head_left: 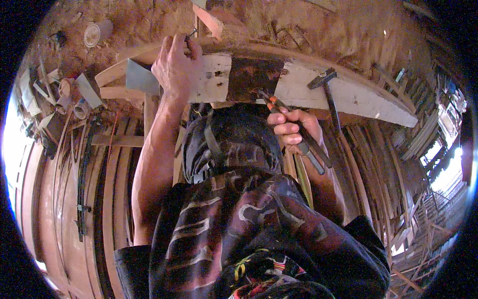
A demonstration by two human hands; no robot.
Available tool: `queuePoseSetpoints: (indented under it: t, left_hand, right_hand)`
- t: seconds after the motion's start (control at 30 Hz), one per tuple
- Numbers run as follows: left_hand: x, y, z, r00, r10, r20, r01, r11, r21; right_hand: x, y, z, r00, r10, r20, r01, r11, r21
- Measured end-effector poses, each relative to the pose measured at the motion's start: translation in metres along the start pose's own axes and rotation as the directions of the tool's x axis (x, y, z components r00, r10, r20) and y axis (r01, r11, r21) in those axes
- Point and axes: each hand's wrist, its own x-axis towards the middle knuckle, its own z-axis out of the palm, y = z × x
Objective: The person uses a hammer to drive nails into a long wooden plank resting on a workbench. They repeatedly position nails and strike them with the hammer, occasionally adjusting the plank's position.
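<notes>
Looking down from my head, I see my left hand raised to the far edge of the desk, a rough curved bench of pale planks. Its fingers are pinched together on a small dark metal piece, maybe a nail, which stands just above the plank edge. My right hand is nearer to my body, just below the desk's front edge, and its fingers are clamped around the handles of a pair of pliers with orange near the joint; the pliers' nose points up and left toward a dark patch on the wood. A hammer lies on the white plank to the right, apart from both hands. A grey flat sheet rests beside my left wrist. My patterned dark shirt fills the lower part.
</notes>
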Motion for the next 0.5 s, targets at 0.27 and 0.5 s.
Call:
queuePoseSetpoints:
  t: [0.27,0.5]
  left_hand:
    - [0.001,0.003,-0.003,1.0,-0.002,0.002,0.002,1.0,0.011]
    - [0.001,0.005,-0.01,1.0,-0.015,-0.004,0.015,1.0,-0.002]
  right_hand:
    - [-0.004,0.004,-0.014,0.997,-0.043,0.059,0.046,0.998,-0.047]
    - [-0.01,-0.001,-0.022,0.996,-0.052,0.076,0.066,0.981,-0.183]
